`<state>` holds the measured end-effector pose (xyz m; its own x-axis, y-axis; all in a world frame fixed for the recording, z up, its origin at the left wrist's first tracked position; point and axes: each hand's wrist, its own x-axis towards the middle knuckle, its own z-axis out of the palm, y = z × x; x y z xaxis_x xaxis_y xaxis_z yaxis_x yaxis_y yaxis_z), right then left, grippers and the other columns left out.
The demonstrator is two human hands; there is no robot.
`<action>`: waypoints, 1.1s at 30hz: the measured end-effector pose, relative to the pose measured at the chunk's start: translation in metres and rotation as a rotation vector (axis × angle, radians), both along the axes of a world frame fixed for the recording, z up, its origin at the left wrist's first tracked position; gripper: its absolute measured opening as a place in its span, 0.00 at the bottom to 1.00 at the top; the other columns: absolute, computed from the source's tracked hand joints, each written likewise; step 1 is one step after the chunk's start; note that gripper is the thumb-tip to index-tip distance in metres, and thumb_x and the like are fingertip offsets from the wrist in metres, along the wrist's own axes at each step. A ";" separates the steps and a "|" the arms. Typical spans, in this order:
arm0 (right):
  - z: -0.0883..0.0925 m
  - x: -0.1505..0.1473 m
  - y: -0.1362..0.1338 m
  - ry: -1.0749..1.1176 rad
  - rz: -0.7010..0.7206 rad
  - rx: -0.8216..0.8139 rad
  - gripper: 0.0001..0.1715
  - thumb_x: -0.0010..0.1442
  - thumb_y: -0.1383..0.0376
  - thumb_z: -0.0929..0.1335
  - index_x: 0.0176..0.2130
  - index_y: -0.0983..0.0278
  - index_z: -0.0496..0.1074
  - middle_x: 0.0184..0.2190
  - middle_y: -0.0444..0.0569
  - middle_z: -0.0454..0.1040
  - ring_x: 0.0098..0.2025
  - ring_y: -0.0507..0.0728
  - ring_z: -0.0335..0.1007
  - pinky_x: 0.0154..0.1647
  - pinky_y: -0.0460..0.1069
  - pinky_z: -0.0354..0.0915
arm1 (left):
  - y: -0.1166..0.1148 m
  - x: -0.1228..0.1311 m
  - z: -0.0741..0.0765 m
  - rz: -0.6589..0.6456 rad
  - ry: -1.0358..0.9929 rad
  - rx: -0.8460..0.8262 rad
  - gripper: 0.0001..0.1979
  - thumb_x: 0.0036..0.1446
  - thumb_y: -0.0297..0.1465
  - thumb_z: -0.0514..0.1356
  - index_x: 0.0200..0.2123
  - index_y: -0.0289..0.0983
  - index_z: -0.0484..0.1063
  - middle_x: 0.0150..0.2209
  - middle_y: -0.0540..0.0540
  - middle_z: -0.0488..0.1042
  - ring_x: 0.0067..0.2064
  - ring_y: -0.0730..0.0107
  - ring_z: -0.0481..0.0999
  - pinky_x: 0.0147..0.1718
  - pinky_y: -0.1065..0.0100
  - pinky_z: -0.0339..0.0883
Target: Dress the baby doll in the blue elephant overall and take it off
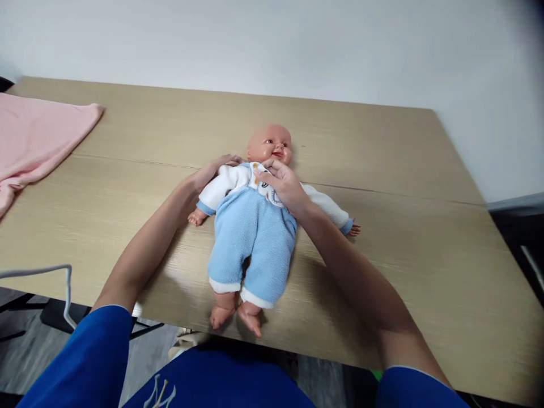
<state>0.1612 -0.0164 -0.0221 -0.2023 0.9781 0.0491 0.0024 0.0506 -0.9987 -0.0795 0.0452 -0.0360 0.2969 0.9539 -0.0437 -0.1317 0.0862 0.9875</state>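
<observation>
A baby doll [254, 226] lies on its back, its head away from me and its bare feet at the near table edge. It wears a light blue and white fleece outfit [233, 212] with a printed chest. My left hand [219, 168] rests behind the doll's sleeve at the shoulder, on the left side. Its fingers look stretched out and are partly hidden by the sleeve. On the upper chest, just under the chin, my right hand [284, 184] has its thumb and fingers closed on the outfit near the collar.
The doll lies on a wooden table [403, 249] with a seam across it. A pink cloth [38, 139] is spread at the far left. A white cable or rod [42, 271] crosses the left front edge. A pale wall [272, 45] stands behind the table.
</observation>
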 end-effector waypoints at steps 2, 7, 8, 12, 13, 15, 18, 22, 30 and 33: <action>-0.001 -0.002 -0.004 -0.056 -0.071 0.042 0.38 0.57 0.32 0.81 0.41 0.55 0.67 0.38 0.44 0.78 0.41 0.58 0.74 0.45 0.53 0.72 | 0.001 -0.011 0.007 -0.100 0.107 -0.009 0.16 0.65 0.37 0.82 0.48 0.36 0.85 0.47 0.40 0.84 0.46 0.56 0.85 0.48 0.61 0.83; 0.009 0.007 -0.016 -0.332 -0.140 0.151 0.27 0.68 0.38 0.77 0.41 0.56 0.72 0.40 0.49 0.84 0.44 0.62 0.80 0.46 0.55 0.72 | 0.000 -0.030 0.020 -0.228 0.363 0.021 0.22 0.54 0.32 0.86 0.50 0.38 0.86 0.38 0.47 0.83 0.36 0.62 0.80 0.38 0.67 0.74; 0.015 0.014 -0.016 -0.426 -0.130 0.175 0.26 0.68 0.40 0.77 0.41 0.56 0.74 0.40 0.50 0.85 0.44 0.63 0.80 0.46 0.56 0.71 | 0.000 -0.031 0.022 -0.247 0.391 0.021 0.20 0.55 0.32 0.85 0.49 0.38 0.87 0.38 0.47 0.84 0.36 0.62 0.81 0.37 0.67 0.74; 0.038 0.051 -0.009 -0.733 -0.027 0.235 0.26 0.68 0.40 0.78 0.37 0.58 0.80 0.38 0.52 0.86 0.42 0.65 0.78 0.44 0.57 0.67 | 0.000 -0.029 0.026 -0.313 0.370 0.048 0.14 0.55 0.26 0.82 0.45 0.38 0.90 0.42 0.45 0.88 0.41 0.61 0.83 0.41 0.70 0.73; 0.041 0.059 -0.007 -0.754 0.037 0.223 0.28 0.68 0.38 0.78 0.37 0.58 0.80 0.38 0.51 0.86 0.40 0.64 0.78 0.44 0.57 0.66 | 0.000 -0.029 0.027 -0.334 0.350 0.044 0.14 0.55 0.24 0.81 0.45 0.38 0.90 0.42 0.45 0.88 0.41 0.61 0.83 0.41 0.71 0.72; 0.043 0.073 -0.006 -0.752 0.158 0.187 0.31 0.68 0.34 0.76 0.36 0.58 0.80 0.36 0.49 0.85 0.39 0.63 0.76 0.42 0.56 0.65 | 0.001 -0.028 0.028 -0.325 0.322 0.025 0.14 0.53 0.23 0.81 0.44 0.37 0.90 0.41 0.44 0.88 0.41 0.60 0.83 0.42 0.70 0.71; 0.036 0.088 -0.016 -0.734 0.174 0.161 0.34 0.67 0.30 0.76 0.37 0.56 0.79 0.37 0.49 0.84 0.39 0.64 0.75 0.42 0.56 0.65 | 0.001 -0.029 0.029 -0.270 0.380 0.027 0.17 0.53 0.26 0.84 0.46 0.34 0.90 0.42 0.41 0.88 0.43 0.57 0.83 0.43 0.68 0.70; 0.016 0.107 -0.050 -0.785 0.023 0.170 0.31 0.72 0.33 0.73 0.36 0.55 0.77 0.30 0.47 0.77 0.34 0.63 0.69 0.39 0.57 0.63 | -0.001 -0.030 0.030 -0.265 0.650 0.117 0.18 0.60 0.37 0.81 0.51 0.39 0.89 0.46 0.42 0.86 0.48 0.51 0.81 0.49 0.63 0.71; -0.026 0.105 -0.129 -0.760 -0.239 0.446 0.08 0.71 0.55 0.74 0.49 0.53 0.79 0.58 0.59 0.82 0.63 0.77 0.77 0.70 0.76 0.70 | -0.067 -0.011 0.034 0.212 0.589 0.595 0.15 0.65 0.41 0.79 0.43 0.42 0.79 0.48 0.40 0.77 0.57 0.42 0.73 0.72 0.47 0.62; -0.037 0.098 -0.136 -0.578 -0.171 0.332 0.11 0.71 0.53 0.74 0.49 0.53 0.77 0.57 0.59 0.81 0.62 0.74 0.78 0.69 0.73 0.74 | -0.107 -0.005 0.026 0.209 0.605 0.551 0.15 0.78 0.46 0.66 0.41 0.43 0.74 0.42 0.41 0.76 0.47 0.48 0.73 0.61 0.50 0.66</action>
